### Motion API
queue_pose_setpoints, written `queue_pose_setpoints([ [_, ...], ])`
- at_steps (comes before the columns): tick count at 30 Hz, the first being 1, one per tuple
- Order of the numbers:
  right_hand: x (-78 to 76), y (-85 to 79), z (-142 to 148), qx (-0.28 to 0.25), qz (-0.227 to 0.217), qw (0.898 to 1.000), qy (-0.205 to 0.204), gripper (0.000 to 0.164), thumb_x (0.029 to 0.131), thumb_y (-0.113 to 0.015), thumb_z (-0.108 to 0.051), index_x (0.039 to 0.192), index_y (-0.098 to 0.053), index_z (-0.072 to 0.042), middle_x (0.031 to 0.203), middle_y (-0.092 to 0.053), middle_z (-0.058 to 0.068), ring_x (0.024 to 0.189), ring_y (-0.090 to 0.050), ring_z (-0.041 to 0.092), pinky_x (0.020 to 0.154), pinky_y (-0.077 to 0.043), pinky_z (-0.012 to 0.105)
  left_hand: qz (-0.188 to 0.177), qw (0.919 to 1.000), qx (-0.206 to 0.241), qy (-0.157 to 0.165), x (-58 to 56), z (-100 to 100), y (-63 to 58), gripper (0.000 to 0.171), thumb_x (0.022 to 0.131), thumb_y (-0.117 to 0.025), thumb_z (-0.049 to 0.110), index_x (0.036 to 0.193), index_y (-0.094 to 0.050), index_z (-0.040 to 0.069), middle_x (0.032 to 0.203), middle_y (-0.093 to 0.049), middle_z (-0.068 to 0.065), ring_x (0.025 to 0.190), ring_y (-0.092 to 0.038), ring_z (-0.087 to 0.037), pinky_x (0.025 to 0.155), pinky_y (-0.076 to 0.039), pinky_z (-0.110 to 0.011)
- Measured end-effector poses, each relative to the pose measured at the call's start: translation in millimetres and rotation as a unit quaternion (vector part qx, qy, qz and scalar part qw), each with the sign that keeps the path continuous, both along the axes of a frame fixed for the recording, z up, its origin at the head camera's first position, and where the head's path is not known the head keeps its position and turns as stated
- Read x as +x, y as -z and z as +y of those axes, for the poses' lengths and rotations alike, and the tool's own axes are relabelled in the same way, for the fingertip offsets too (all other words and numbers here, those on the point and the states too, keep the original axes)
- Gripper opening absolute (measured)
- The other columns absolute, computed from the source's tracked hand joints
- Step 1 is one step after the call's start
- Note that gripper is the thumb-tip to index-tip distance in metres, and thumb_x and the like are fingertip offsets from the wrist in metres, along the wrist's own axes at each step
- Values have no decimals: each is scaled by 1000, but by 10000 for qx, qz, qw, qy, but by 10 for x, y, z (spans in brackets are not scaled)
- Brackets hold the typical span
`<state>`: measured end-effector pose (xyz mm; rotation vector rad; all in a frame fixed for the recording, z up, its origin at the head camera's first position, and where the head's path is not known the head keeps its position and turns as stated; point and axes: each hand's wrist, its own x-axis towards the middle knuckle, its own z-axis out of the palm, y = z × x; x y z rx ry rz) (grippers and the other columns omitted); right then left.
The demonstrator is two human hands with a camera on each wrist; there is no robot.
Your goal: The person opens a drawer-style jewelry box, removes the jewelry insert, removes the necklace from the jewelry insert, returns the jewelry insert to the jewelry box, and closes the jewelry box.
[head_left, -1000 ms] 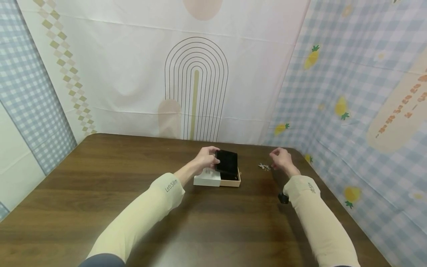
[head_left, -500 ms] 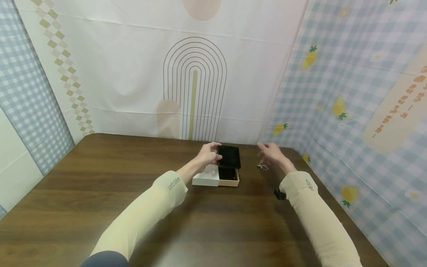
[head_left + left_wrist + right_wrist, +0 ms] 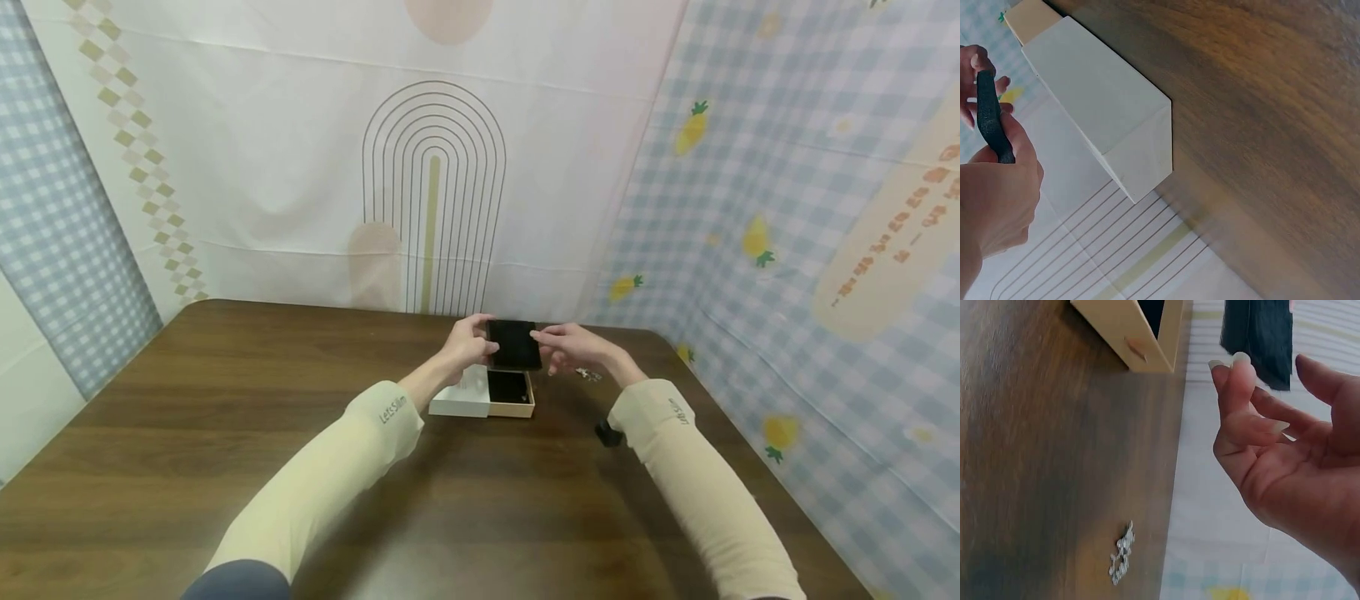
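Note:
My left hand (image 3: 465,343) pinches a black, soft-looking flat pad (image 3: 514,346) by its left edge, thumb on top, and holds it tilted above a small box. My right hand (image 3: 576,347) is at the pad's right edge with its thumb and fingers on either side. In the right wrist view the thumb (image 3: 1319,378) stands slightly apart from the pad. The box has a white sleeve (image 3: 459,402) and a tan drawer (image 3: 512,410), pulled partly out to the right, with a black inside. A small silver chain-like piece of jewelry (image 3: 1122,553) lies right of the box.
The brown wooden table (image 3: 315,492) carries the box near its far edge. A patterned cloth backdrop (image 3: 300,167) hangs behind, and a blue checked cloth (image 3: 787,275) rises at the right. A short pull tab (image 3: 1135,349) sits on the drawer's front.
My right hand has moved left from above the silver jewelry to the pad's right edge. The left hand has lifted the pad slightly higher above the drawer.

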<state>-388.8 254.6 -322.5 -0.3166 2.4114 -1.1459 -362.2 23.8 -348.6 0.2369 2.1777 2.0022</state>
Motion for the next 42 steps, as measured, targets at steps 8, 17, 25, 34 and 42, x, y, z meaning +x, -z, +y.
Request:
queue_pose_setpoints([
  [8, -4, 38, -80, -43, 267, 9996, -3, 35, 100, -50, -33, 112, -47, 0, 62, -53, 1, 59, -58, 13, 52, -41, 27, 54, 9979, -521, 370, 11, -69, 24, 63, 92, -63, 12, 147, -34, 8, 144, -45, -22, 120, -57, -34, 103, -48, -45],
  [17, 26, -7, -23, 109, 230, 9996, 86, 29, 99, -53, -32, 90, -51, -4, 53, -45, -2, 56, -53, 14, 53, -41, 26, 1259, 9131, -3564, 1528, 21, -216, 1, 95, 83, -71, 46, 151, -23, 1, 156, -30, -19, 145, -26, -35, 119, -27, -49],
  [25, 38, -4, 8, 428, 190, 9988, -147, 28, 98, -56, -29, 91, -60, -2, 55, -49, -1, 53, -53, 13, 51, -37, 27, 1581, 8265, -4960, 2143, 56, -336, 86, 99, 77, -79, 41, 149, -26, -1, 154, -33, -18, 147, -21, -38, 121, -16, -56],
  [34, 48, 7, 19, 652, 74, 9978, -87, 25, 95, -61, -27, 86, -65, -4, 57, -51, -1, 53, -44, 14, 50, -36, 26, 1766, 8122, -5128, 2149, 34, -312, 89, 75, 74, -82, 41, 130, -49, 4, 107, -60, -7, 96, -54, -21, 91, -47, -37],
  [42, 57, 65, -16, 790, 9, 9968, -103, 25, 92, -65, -25, 76, -57, -7, 57, -50, -2, 53, -42, 10, 51, -35, 24, 1692, 8166, -5093, 2126, 19, -306, 100, 77, 72, -83, 41, 131, -49, 5, 108, -60, -7, 97, -55, -21, 91, -46, -36],
])
